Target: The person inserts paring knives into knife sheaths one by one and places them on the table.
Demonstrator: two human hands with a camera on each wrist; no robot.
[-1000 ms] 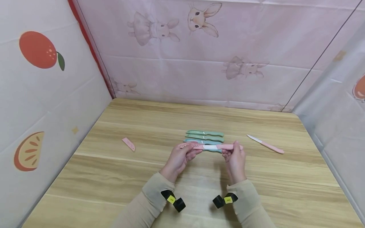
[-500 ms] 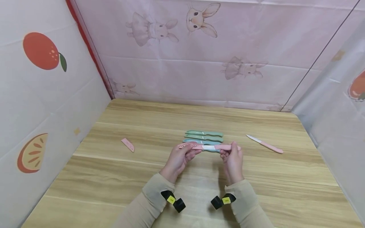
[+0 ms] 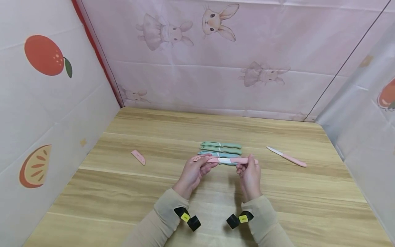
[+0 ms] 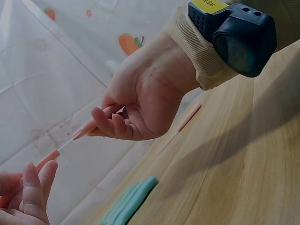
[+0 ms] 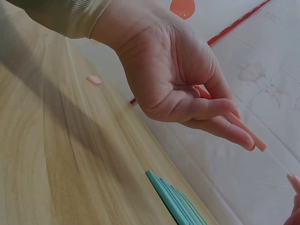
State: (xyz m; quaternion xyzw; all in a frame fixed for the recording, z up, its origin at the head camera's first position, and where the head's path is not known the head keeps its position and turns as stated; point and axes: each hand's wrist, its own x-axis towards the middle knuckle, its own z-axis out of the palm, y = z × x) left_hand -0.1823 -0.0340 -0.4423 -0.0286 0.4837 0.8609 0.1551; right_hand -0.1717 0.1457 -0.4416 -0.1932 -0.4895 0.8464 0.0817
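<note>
Above the table's middle, my left hand (image 3: 190, 175) pinches a pink blade sheath (image 3: 213, 159) between thumb and fingers. My right hand (image 3: 251, 176) grips the pink handle of a paring knife (image 3: 239, 160), whose pale blade runs partly into that sheath. A short stretch of blade shows between sheath and handle. In the left wrist view the right hand (image 4: 145, 93) holds the handle, fingers curled. The right wrist view shows the left hand (image 5: 173, 75) on the sheath. Just behind, partly covered, lie several sheathed green and blue knives (image 3: 225, 150) in a row.
To the right rests another pink knife (image 3: 291, 159), its blade bare and pointing up-left. A loose pink sheath (image 3: 138, 157) lies on the left of the wooden table (image 3: 108, 192). Printed fabric walls stand at the back and both sides.
My right hand has moved slightly left with the knife, and the bare stretch of blade has become shorter. The left hand with the sheath has stayed nearly still.
</note>
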